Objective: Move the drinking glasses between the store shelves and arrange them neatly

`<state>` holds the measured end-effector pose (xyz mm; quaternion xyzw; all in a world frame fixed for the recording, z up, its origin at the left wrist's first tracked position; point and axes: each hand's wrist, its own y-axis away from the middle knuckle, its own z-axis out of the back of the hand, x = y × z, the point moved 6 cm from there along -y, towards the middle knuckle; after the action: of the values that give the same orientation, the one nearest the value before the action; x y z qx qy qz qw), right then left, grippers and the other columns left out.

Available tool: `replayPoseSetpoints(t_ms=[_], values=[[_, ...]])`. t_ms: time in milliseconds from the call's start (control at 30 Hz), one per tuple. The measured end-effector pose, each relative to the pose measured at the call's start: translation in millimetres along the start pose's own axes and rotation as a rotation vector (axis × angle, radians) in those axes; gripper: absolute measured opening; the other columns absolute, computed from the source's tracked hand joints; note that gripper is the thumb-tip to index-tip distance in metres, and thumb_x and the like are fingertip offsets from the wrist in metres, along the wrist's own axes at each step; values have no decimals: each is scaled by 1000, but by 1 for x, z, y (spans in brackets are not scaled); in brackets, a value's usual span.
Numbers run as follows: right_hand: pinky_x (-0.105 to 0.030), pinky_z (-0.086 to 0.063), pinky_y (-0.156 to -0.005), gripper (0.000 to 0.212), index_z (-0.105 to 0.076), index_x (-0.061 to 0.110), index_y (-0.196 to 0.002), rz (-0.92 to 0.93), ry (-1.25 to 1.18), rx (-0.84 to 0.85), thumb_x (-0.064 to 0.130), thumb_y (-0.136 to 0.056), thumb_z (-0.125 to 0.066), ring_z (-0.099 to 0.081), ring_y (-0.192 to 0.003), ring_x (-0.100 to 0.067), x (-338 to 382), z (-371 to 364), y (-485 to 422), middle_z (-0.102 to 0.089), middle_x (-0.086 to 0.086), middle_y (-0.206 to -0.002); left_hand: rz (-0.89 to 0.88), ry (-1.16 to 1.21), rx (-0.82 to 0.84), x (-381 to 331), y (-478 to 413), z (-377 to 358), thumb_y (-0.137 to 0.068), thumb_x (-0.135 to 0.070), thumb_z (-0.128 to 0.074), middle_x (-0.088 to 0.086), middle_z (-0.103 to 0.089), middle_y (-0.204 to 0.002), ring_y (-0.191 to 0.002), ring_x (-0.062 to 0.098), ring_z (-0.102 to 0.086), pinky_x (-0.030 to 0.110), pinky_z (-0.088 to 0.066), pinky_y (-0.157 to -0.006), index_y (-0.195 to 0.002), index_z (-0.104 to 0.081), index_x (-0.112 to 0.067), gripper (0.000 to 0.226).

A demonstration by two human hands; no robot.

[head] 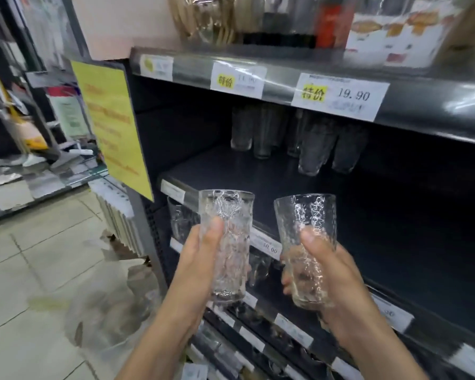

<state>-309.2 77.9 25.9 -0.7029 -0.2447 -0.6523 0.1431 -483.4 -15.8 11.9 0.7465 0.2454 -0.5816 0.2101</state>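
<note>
Clear, empty left glass [232, 256] is gripped by left hand [194, 272] fingers [213, 229], empty right glass [309, 212] by right hand [340, 286] fingers [311, 242].

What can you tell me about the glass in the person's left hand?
The glass is a tall, clear tumbler with a crackle-like texture on its walls and a thick base. It looks empty and is nearly upright, mouth up. The left hand grips its lower half, thumb on the near side, fingers behind. It is held in the air in front of the dark shelf, apart from the similar glass in the right hand.
</note>
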Motion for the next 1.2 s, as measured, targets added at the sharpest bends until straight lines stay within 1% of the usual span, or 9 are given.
replayPoseSetpoints(t_ms=[100,167,233,367,500,633,800,967,1200], values=[[-32,-58,-62,56,-68,23,-110,62,-26,-106,60,-69,-76,-71,-70,-20,8,18,-18,-76,-7,-87,8,-21,105,1,-32,-24,-57,-91,-63,-2,-52,-147,-133,26,-51,56,-40,-109,-139,-45,-46,96],[-40,-58,-77,54,-66,37,-113,77,-45,-190,64,-67,-72,-74,-85,-15,8,30,-30,-76,2,-102,49,-69,168,4,-50,-40,-61,-82,-70,-8,-62,-133,-122,13,-60,42,-47,-103,-133,-49,-35,88],[-50,-53,-93,65,-64,45,-116,97,-7,-270,77,-61,-73,-70,-104,-17,13,43,-39,-72,7,-116,36,-104,238,-2,-66,-58,-70,-64,-74,-18,-74,-100,-98,3,-70,26,-54,-82,-106,-55,-29,54],[-30,-46,-93,60,-63,48,-111,148,10,-398,75,-58,-69,-62,-108,-1,25,65,-48,-70,23,-110,17,-184,305,-6,-100,-94,-65,-48,-80,-3,-73,-108,-95,12,-72,42,-56,-92,-116,-50,-25,64],[-30,-51,-86,67,-53,39,-118,150,149,-503,64,-59,-75,-63,-108,-5,29,95,-53,-68,13,-114,-4,-242,376,-5,-134,-133,-71,-34,-87,-2,-69,-112,-101,13,-68,34,-54,-92,-127,-45,-16,72],[-20,-48,-76,57,-50,34,-116,164,180,-588,36,-71,-85,-64,-101,-2,27,125,-62,-65,12,-113,-7,-302,491,11,-171,-168,-54,-32,-93,6,-69,-116,-106,16,-68,38,-54,-96,-130,-45,-9,92],[-10,-50,-59,60,-46,24,-118,230,196,-700,14,-74,-86,-66,-83,6,25,150,-71,-64,6,-108,-25,-286,506,34,-192,-192,-73,-3,-84,0,-63,-106,-101,17,-64,38,-52,-96,-128,-38,-9,72],[-16,-51,-75,63,-42,27,-116,217,309,-748,19,-73,-87,-63,-95,0,26,162,-91,-64,10,-108,-95,-284,566,38,-205,-201,-74,-10,-84,-4,-61,-114,-111,14,-62,44,-48,-106,-136,-33,-9,80],[-23,-42,-96,87,-30,24,-139,96,548,-678,26,-73,-87,-52,-115,-11,23,172,-132,-53,6,-122,-359,-582,746,36,-217,-207,-77,-43,-80,-17,-56,-122,-112,0,-56,19,-45,-97,-130,-37,-31,69]])
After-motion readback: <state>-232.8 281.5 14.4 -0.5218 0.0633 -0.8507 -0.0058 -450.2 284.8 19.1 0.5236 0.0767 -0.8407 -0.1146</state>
